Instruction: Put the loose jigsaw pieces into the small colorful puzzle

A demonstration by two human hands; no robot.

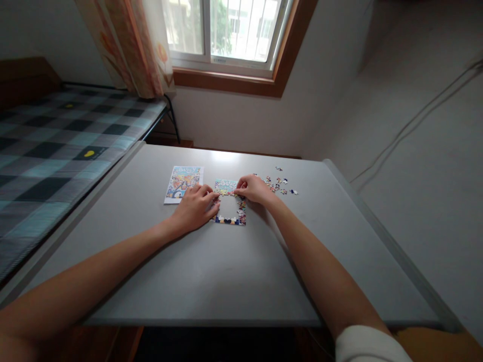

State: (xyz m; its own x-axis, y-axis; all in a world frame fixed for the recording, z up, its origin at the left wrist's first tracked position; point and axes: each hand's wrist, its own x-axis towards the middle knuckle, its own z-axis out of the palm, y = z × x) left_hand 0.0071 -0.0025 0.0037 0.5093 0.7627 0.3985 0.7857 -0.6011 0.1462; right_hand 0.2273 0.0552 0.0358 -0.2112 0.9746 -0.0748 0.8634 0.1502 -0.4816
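A partly assembled jigsaw puzzle [227, 186] lies on the table. Its upper rows and border are joined around a bare middle. My left hand [195, 206] rests at the puzzle's left side, fingers apart and loosely bent, with the fingertips touching that edge. At the upper right of the puzzle, my right hand [254, 189] is closed in a pinch, thumb against forefinger, on a puzzle piece mostly hidden by the fingertips. Loose puzzle pieces [278, 185] are scattered just beyond and to the right of this hand. Left of the puzzle is a printed reference picture [184, 180], partly covered by my left hand.
The grey-white table [211, 281] has a raised rim [392, 246] along its right side. A bed with a checked cover [75, 130] stands to the left. Behind the table are a window [241, 30] and a patterned curtain [126, 45]. A cable [411, 120] runs along the right wall.
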